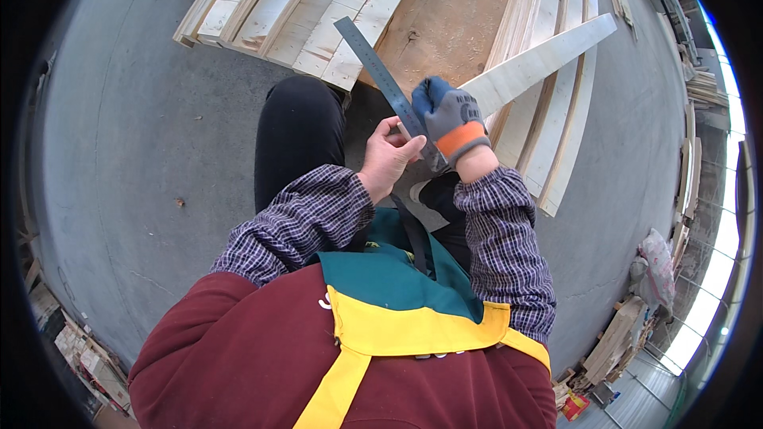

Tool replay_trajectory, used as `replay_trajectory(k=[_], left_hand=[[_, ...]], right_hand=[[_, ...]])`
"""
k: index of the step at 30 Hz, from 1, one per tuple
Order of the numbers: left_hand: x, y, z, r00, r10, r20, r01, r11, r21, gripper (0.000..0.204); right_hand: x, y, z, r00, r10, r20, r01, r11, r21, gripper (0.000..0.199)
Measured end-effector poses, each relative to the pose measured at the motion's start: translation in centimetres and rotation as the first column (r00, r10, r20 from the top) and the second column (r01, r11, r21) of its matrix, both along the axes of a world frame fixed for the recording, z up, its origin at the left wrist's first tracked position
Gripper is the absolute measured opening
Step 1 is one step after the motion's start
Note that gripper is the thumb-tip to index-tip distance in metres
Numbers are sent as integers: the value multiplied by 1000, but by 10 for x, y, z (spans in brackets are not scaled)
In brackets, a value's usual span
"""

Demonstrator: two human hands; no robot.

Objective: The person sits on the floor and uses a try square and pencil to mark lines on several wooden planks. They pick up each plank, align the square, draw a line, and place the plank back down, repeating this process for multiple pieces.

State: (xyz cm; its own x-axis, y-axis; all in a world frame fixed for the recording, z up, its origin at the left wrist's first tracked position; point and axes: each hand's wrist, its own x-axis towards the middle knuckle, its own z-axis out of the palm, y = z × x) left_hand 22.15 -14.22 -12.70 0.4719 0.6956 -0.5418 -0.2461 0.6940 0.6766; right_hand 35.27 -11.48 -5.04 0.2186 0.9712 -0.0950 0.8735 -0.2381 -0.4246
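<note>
A steel ruler [372, 59] slants from the upper left down between my two hands. My bare left hand [388, 155] pinches its lower part between thumb and fingers; a small pale edge shows beside them. My right hand [451, 117], in a grey and blue glove with an orange cuff, is closed at the ruler's right side, its fingertips curled out of sight. Whether it grips anything is hidden. A tapered pale wooden board [548, 59] runs from behind the glove toward the upper right, lying across other boards.
Long pale wooden strips [362, 4] lie side by side ahead at the left, and more curved strips [568, 119] at the right. Between them is a brown wooden panel [445, 12] strewn with shavings. Wood scraps [616, 342] and a plastic bag [656, 270] sit far right.
</note>
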Motion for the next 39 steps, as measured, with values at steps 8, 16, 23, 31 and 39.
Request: replay_trajectory(k=[8, 16, 23, 31, 39], left_hand=[[-1, -2, -3, 1000, 0, 20, 0, 1000, -4, 47], [0, 0, -1, 999, -30, -12, 30, 1000, 2, 48], [0, 0, 1, 1000, -16, -10, 16, 1000, 15, 46], [0, 1, -4, 1000, -10, 10, 10, 1000, 16, 49], [-2, 2, -5, 1000, -27, 5, 27, 1000, 8, 43]], right_hand=[[5, -2, -7, 559, -23, -829, 303, 936, 178, 21], [10, -57, -16, 758, 19, -653, 197, 946, 257, 21], [10, -58, -14, 751, 79, -656, 158, 943, 294, 17], [24, -85, -4, 724, 7, -690, 117, 984, 133, 19], [28, -110, -2, 758, -3, -652, 105, 988, 117, 19]])
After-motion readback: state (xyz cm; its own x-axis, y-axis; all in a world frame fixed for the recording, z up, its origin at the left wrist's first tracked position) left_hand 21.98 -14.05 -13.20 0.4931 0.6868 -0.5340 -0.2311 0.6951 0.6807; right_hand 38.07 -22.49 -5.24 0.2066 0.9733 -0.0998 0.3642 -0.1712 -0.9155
